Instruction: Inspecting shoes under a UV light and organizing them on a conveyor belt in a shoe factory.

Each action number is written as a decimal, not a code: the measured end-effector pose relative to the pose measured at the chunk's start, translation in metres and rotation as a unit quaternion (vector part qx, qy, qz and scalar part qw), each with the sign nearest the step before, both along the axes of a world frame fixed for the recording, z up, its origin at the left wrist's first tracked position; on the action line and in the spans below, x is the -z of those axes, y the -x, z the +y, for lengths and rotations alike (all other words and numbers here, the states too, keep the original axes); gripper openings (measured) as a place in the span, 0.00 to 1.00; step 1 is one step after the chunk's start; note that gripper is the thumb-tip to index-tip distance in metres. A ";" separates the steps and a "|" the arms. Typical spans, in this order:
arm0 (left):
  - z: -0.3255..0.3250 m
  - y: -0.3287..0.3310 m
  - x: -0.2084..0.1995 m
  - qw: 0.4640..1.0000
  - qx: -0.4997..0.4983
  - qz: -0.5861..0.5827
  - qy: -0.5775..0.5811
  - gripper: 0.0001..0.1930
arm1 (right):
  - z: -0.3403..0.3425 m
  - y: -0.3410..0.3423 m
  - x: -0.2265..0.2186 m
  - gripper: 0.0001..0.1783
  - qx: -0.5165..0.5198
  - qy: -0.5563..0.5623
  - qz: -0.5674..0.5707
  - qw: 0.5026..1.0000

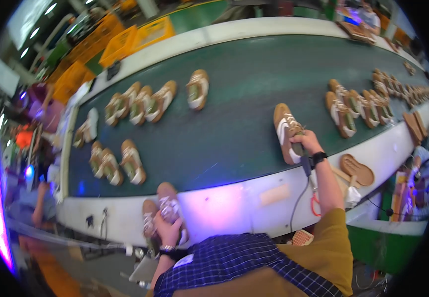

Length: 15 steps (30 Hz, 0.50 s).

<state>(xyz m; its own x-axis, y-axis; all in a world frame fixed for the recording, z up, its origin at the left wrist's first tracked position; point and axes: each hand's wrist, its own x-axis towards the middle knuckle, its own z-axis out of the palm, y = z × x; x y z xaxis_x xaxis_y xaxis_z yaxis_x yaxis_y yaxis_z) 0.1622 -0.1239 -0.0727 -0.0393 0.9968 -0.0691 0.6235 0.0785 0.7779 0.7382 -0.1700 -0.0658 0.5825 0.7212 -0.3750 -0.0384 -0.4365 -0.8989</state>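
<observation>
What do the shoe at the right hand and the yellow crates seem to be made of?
Shoe: perhaps suede, as its tan toe looks matte; its smoother white parts may be leather or synthetic. Yellow crates: probably plastic, smooth and evenly coloured.

green work surface with tan-and-white shoes in loose groups

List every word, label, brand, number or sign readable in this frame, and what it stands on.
None can be read.
White patch on the checked apron: too blurred to read.
Shoe at the right hand: no legible lettering.
Yellow crate: too blurred to show any lettering.
</observation>
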 end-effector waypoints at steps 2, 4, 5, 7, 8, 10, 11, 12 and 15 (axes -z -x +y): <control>-0.001 -0.002 -0.003 0.999 0.017 0.036 -0.034 0.37 | 0.004 0.049 -0.021 0.17 -0.058 -0.052 0.051 0.996; -0.003 0.000 -0.001 0.997 0.014 0.055 -0.049 0.37 | 0.010 0.098 -0.028 0.16 -0.111 -0.054 0.092 0.988; -0.006 0.006 0.003 0.997 0.011 0.061 -0.052 0.37 | 0.015 0.129 -0.034 0.16 -0.142 -0.055 0.107 0.982; -0.007 0.007 0.002 0.996 0.005 0.063 -0.055 0.38 | 0.017 0.188 -0.042 0.20 -0.182 -0.022 0.108 0.977; -0.007 0.009 0.002 0.995 0.009 0.077 -0.060 0.38 | 0.019 0.214 -0.041 0.22 -0.223 0.017 0.074 0.972; -0.007 0.009 0.000 0.994 0.020 0.084 -0.066 0.39 | 0.019 0.260 -0.013 0.26 -0.284 0.083 0.042 0.954; -0.008 0.012 -0.002 0.993 0.020 0.092 -0.064 0.39 | 0.017 0.293 -0.018 0.28 -0.309 -0.007 -0.069 0.949; -0.008 0.013 -0.003 0.993 0.026 0.100 -0.063 0.39 | 0.017 0.315 -0.023 0.34 -0.369 -0.003 -0.174 0.913; -0.009 0.019 -0.002 0.986 0.050 0.136 -0.077 0.40 | 0.017 0.377 -0.038 0.42 -0.411 0.066 -0.313 0.854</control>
<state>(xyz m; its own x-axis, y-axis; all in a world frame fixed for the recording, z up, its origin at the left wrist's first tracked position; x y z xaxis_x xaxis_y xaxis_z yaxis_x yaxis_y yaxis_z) 0.1434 -0.1329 -0.0710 0.0633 0.9945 0.0837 0.8092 -0.1002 0.5790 0.3616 -0.1531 -0.0282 0.0159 0.9580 -0.2864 0.7997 -0.1841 -0.5715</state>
